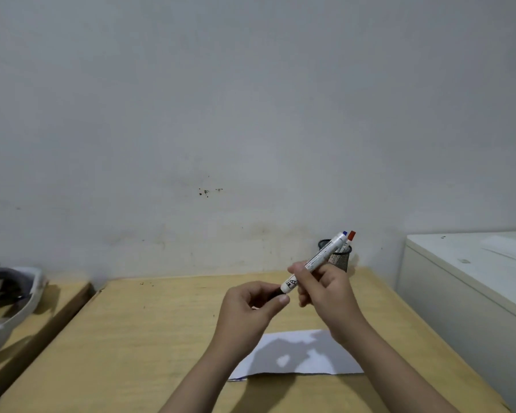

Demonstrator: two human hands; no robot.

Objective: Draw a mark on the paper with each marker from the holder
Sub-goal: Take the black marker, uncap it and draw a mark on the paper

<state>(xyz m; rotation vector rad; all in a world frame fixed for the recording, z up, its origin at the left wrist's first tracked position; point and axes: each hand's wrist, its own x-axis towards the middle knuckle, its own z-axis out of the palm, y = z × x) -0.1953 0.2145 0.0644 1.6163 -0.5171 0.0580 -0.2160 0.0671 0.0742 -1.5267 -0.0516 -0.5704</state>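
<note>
My right hand (325, 287) holds a white marker (316, 260) tilted up to the right above the wooden desk (161, 338). My left hand (251, 305) pinches the marker's dark cap end at its lower left. Behind the hands stands a black mesh holder (338, 259) near the wall, with a red-ended marker (351, 235) sticking out of it. The held marker's upper end shows blue. A white sheet of paper (310, 362) lies on the desk below my hands, partly in their shadow.
A white cabinet (474, 281) stands to the right of the desk. On a second desk at the left lies a white and dark object (6, 299). A grey wall rises right behind the desk.
</note>
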